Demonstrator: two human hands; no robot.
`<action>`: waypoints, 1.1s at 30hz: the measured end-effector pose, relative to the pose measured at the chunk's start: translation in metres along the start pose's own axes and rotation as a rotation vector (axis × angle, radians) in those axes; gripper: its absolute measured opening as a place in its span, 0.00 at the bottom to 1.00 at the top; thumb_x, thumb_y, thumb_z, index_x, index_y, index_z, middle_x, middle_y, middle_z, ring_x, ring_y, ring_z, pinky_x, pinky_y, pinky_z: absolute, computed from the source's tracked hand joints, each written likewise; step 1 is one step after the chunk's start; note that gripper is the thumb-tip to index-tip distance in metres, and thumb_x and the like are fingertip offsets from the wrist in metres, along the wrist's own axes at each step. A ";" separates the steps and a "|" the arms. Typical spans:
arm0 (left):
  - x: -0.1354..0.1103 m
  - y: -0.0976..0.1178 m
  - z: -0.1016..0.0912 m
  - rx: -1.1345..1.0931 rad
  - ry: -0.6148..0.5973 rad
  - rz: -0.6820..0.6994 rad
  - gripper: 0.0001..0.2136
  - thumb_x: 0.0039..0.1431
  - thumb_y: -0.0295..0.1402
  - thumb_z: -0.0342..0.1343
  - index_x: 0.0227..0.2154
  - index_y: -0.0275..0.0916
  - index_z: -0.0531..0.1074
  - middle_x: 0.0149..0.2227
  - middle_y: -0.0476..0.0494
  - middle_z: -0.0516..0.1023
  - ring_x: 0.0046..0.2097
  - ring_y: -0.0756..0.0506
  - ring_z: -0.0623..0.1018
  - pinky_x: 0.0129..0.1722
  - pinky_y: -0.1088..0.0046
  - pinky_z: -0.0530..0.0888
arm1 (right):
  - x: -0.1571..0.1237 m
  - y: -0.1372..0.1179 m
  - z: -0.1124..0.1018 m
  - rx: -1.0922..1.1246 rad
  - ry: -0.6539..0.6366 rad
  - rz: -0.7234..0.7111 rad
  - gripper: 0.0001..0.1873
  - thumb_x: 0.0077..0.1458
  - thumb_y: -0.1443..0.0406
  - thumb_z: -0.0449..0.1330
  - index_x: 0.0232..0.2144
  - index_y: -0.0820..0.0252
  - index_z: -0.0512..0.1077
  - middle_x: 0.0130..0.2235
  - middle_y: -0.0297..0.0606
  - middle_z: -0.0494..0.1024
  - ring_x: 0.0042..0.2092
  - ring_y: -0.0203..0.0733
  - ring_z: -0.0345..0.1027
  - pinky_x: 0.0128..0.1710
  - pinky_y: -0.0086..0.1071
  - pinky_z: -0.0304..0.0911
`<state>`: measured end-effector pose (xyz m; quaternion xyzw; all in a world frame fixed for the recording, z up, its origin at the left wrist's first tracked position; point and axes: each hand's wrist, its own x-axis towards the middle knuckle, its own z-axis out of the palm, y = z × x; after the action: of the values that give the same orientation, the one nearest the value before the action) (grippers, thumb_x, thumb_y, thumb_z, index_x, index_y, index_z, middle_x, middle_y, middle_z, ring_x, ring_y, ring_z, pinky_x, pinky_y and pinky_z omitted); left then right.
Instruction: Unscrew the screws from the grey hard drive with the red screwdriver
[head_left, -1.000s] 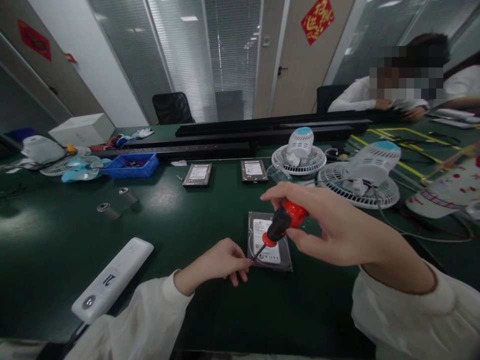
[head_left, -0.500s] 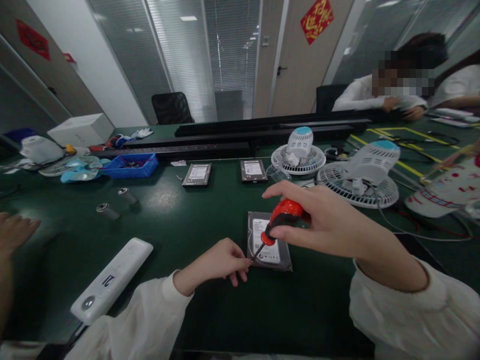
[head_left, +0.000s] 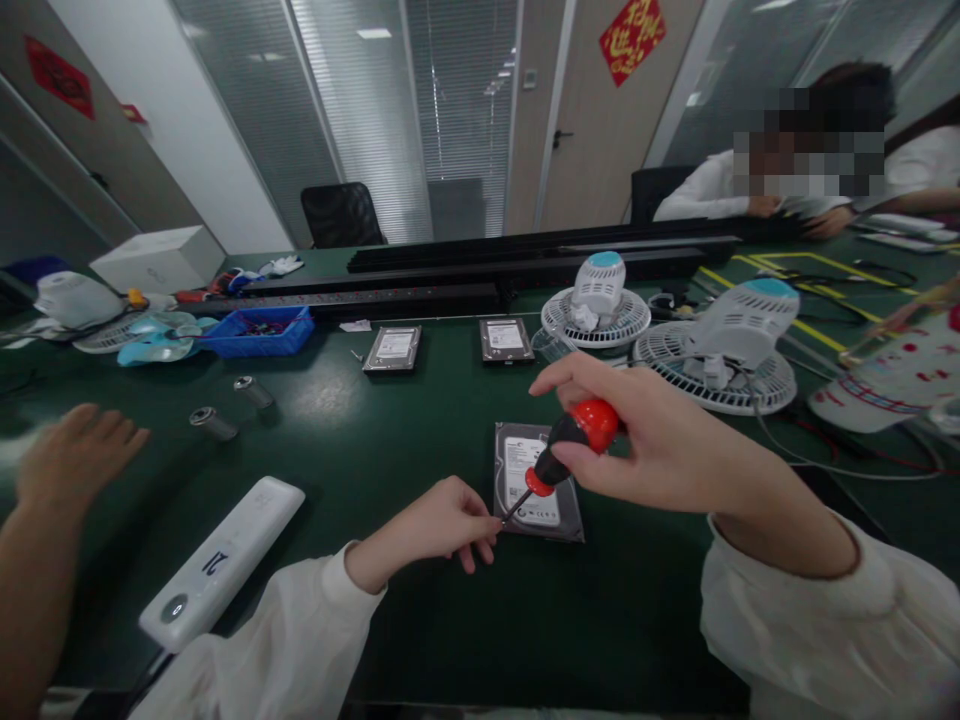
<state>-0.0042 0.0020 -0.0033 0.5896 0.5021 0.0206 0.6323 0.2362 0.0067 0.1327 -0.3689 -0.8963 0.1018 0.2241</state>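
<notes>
— What do we have at the far left?
— Another person's hand (head_left: 79,455), fingers spread a little, its forearm cut off at the edge of our view. Beyond it sits a white box (head_left: 157,258); we can't see inside.
— And the blue tray (head_left: 277,344)?
— We make out a dark, reddish tangle in it, too small to sort. Nearer us lie two metal cylinders (head_left: 214,423) and a long white device (head_left: 221,565).
— Toward the middle?
— Our left hand (head_left: 454,515) has thumb and forefinger nearly together at the lower left corner of the hard drive (head_left: 510,455), which lies flat on the green table (head_left: 420,640). Whether they pinch anything, we can't tell; they hide the tip of the screwdriver (head_left: 574,437). Two more drives (head_left: 392,348) lie beyond.
— And our right hand (head_left: 652,430)?
— It curls around the screwdriver's red and black handle, which slants across the drive's label and covers part of it. Farther right, we see two white fans (head_left: 739,325), grilles down, and a red-patterned white thing (head_left: 892,385) we can't identify.
</notes>
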 end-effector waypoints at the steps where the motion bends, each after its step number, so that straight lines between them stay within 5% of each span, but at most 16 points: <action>1: 0.000 0.000 0.000 -0.003 -0.001 -0.005 0.14 0.63 0.41 0.61 0.30 0.33 0.78 0.32 0.41 0.85 0.24 0.51 0.78 0.20 0.79 0.63 | -0.001 0.000 0.000 0.012 0.008 -0.027 0.20 0.58 0.60 0.60 0.52 0.59 0.66 0.28 0.28 0.72 0.25 0.36 0.64 0.27 0.30 0.53; 5: 0.000 0.000 -0.001 -0.010 -0.004 0.000 0.14 0.63 0.42 0.62 0.30 0.33 0.78 0.32 0.41 0.85 0.23 0.51 0.78 0.20 0.79 0.64 | -0.001 -0.002 -0.001 0.039 0.041 -0.120 0.17 0.59 0.62 0.60 0.49 0.59 0.67 0.41 0.38 0.78 0.36 0.39 0.72 0.36 0.32 0.62; 10: -0.001 0.000 0.000 0.010 0.012 0.012 0.14 0.63 0.40 0.61 0.30 0.33 0.78 0.31 0.41 0.85 0.23 0.52 0.77 0.20 0.79 0.63 | 0.002 -0.003 0.003 -0.041 0.023 -0.019 0.19 0.65 0.48 0.59 0.42 0.59 0.71 0.30 0.32 0.77 0.27 0.36 0.66 0.28 0.31 0.55; 13: -0.001 0.001 0.000 0.013 0.012 0.000 0.15 0.62 0.42 0.62 0.29 0.34 0.78 0.31 0.41 0.85 0.23 0.52 0.78 0.19 0.79 0.62 | 0.001 -0.002 0.001 -0.020 0.028 -0.046 0.15 0.63 0.58 0.59 0.48 0.58 0.74 0.32 0.34 0.81 0.28 0.36 0.70 0.30 0.31 0.59; 16: 0.000 0.001 0.000 0.010 0.012 -0.007 0.15 0.61 0.42 0.62 0.29 0.34 0.78 0.32 0.41 0.85 0.23 0.51 0.78 0.19 0.79 0.62 | 0.000 -0.003 -0.002 -0.003 0.052 -0.117 0.23 0.59 0.62 0.58 0.57 0.58 0.73 0.45 0.41 0.84 0.39 0.42 0.77 0.39 0.34 0.66; 22: -0.001 0.002 0.000 0.007 0.009 0.007 0.13 0.63 0.40 0.61 0.30 0.34 0.78 0.31 0.42 0.85 0.23 0.52 0.78 0.20 0.79 0.63 | 0.000 -0.003 -0.002 -0.041 0.067 -0.046 0.23 0.63 0.51 0.62 0.52 0.60 0.78 0.21 0.28 0.73 0.23 0.36 0.66 0.25 0.30 0.53; 27: -0.002 0.004 0.000 0.007 0.009 0.000 0.13 0.65 0.38 0.59 0.28 0.33 0.77 0.31 0.42 0.85 0.23 0.52 0.78 0.20 0.79 0.64 | 0.001 -0.003 -0.002 -0.018 0.065 -0.130 0.25 0.63 0.62 0.59 0.60 0.62 0.73 0.41 0.40 0.85 0.37 0.39 0.77 0.37 0.31 0.65; 33: -0.002 0.003 -0.001 0.008 0.005 0.011 0.13 0.65 0.37 0.59 0.29 0.34 0.77 0.31 0.42 0.85 0.23 0.52 0.78 0.20 0.79 0.64 | 0.002 -0.001 -0.001 -0.021 0.066 -0.046 0.22 0.67 0.55 0.59 0.56 0.60 0.77 0.28 0.33 0.79 0.28 0.37 0.71 0.29 0.30 0.58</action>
<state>-0.0038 0.0025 0.0005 0.5949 0.5006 0.0234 0.6285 0.2350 0.0076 0.1343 -0.3536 -0.8977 0.0752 0.2519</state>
